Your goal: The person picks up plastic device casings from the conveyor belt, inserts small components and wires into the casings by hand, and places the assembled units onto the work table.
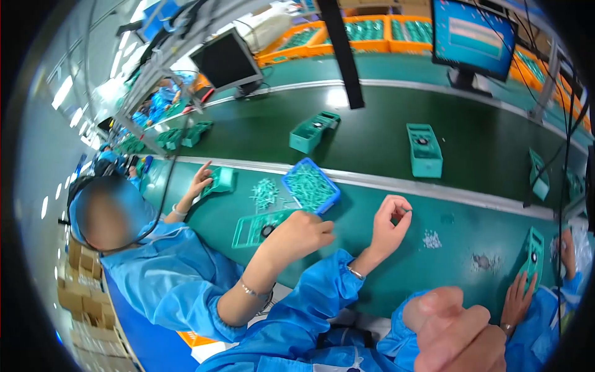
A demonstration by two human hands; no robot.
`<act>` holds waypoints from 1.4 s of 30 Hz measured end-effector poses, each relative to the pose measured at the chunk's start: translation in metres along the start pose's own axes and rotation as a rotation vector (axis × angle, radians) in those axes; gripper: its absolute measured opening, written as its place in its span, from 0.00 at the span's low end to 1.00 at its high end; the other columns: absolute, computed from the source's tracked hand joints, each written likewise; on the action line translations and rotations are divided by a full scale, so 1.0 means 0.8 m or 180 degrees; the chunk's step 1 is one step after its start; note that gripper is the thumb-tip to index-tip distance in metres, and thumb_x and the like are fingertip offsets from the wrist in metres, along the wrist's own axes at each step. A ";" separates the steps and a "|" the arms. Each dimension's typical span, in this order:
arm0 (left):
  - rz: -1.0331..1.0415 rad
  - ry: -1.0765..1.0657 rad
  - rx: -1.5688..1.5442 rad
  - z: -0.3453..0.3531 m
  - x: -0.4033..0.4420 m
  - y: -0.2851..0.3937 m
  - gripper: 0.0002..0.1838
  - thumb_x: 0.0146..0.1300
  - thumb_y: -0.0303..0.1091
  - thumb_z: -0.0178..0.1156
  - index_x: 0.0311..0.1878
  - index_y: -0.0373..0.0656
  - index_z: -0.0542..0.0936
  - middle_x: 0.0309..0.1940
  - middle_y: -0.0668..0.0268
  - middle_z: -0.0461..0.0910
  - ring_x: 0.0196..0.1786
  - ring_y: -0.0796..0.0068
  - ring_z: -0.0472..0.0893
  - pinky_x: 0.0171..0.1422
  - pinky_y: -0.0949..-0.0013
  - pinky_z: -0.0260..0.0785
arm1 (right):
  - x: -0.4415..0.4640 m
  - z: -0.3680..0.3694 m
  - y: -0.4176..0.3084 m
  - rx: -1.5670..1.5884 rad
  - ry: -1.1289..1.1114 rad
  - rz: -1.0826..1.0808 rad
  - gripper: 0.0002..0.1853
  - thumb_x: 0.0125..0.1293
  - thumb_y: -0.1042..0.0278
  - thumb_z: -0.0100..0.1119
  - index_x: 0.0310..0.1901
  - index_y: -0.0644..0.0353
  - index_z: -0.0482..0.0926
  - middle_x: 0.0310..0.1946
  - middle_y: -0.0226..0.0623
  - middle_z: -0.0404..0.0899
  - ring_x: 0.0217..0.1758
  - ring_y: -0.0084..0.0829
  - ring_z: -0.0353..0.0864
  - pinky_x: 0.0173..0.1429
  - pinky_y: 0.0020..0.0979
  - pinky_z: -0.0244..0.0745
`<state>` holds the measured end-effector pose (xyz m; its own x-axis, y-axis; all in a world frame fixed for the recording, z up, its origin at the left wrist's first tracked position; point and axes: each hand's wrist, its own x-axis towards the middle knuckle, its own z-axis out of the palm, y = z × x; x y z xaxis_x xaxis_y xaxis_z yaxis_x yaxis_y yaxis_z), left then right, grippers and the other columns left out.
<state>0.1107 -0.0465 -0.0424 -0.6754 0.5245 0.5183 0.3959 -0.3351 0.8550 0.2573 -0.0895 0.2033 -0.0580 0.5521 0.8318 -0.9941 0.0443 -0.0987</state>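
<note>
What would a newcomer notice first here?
Probably the wearer's right hand, looming in the foreground at lower right. Then the blue tray of thin green pieces near mid-frame. The lit monitor at upper right also stands out.

Open table (427,270) lies between the left hand (390,228) and the dark heap (484,261), broken by the low white pile (431,239). Leftward, the blue tray (331,205) and a co-worker's hand (302,235) block the way.
</note>
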 end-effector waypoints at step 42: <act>0.1608 -0.2223 0.0391 0.043 -0.058 -0.022 0.07 0.57 0.34 0.63 0.38 0.47 0.77 0.34 0.63 0.74 0.29 0.61 0.78 0.33 0.57 0.68 | -0.023 -0.057 0.076 -0.3371 -0.2890 0.2140 0.49 0.54 0.54 0.83 0.74 0.69 0.71 0.69 0.57 0.73 0.68 0.55 0.76 0.71 0.51 0.73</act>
<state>0.1564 -0.0376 -0.0807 0.1195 0.7095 0.6946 0.6367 -0.5915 0.4947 0.2022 -0.0589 0.1575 -0.8760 0.0551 0.4791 -0.2687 0.7692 -0.5797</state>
